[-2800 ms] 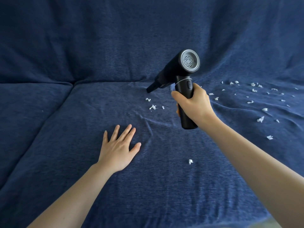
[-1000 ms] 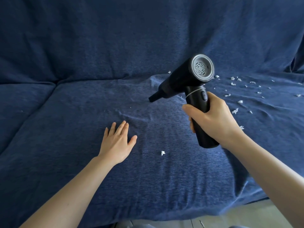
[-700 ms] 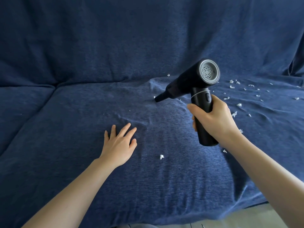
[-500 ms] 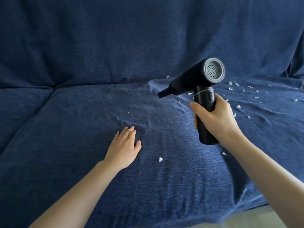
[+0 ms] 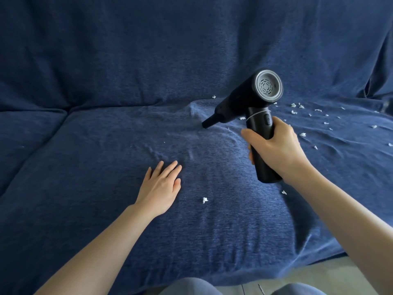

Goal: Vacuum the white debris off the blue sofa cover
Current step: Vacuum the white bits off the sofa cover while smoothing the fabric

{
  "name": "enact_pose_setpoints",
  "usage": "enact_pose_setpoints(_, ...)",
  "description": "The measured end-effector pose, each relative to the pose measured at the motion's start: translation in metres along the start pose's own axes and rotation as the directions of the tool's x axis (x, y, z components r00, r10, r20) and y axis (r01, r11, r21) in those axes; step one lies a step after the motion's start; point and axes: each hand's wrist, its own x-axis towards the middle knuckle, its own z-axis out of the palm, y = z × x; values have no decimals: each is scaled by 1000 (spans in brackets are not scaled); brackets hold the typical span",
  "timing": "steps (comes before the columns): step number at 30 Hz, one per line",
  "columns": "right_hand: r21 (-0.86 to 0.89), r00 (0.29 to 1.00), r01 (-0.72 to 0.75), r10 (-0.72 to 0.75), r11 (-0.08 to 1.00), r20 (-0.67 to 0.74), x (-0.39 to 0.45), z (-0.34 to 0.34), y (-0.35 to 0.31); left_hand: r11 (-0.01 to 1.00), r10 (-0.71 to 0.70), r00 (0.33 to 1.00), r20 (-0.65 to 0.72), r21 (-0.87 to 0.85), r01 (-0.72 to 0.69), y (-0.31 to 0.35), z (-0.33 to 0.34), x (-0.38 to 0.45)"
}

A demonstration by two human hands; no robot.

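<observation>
Right hand [image 5: 274,150] wrapped firmly round the grip of the black handheld vacuum [image 5: 253,99], thumb and fingers curled on the handle, nozzle [image 5: 207,124] angled down and to the left, tip hovering just over a raised fold in the blue sofa cover [image 5: 106,145]. Left hand [image 5: 161,186] lies flat on the seat cushion, fingers straight and close together, pressing the fabric — holding nothing.

Where's the white debris? The biggest scatter [image 5: 308,116] sits on the far right of the seat, beyond and right of the vacuum. One lone scrap [image 5: 204,200] lies near, just right of the flat hand; another small one [image 5: 284,192] sits near the butt of the handle, and a stray fleck [image 5: 214,96] rests at the foot of the backrest.

By my reading, the job is partway through: the left of the seat looks clean, the right is waiting. To do this pass well, I'd say keep the nozzle low and close to the cloth, move slowly so each scrap is drawn in rather than blown aside, and let the flat palm hold the cover taut — loose fabric may lift into the nozzle and hide flecks in the creases. Sweep the near strays too before moving on to the right-hand scatter.
</observation>
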Motion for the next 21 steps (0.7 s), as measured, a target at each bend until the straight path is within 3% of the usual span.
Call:
enact_pose_setpoints(13, -40, 989, -5, 11, 999, 149, -128, -72, -19, 996, -55, 992, 112, 75, 47, 9, -1, -9)
enact_pose_setpoints(21, -74, 992, -14, 23, 997, 124, -163, -93, -19, 992, -84, 987, 139, 100, 71, 14, -2, -11)
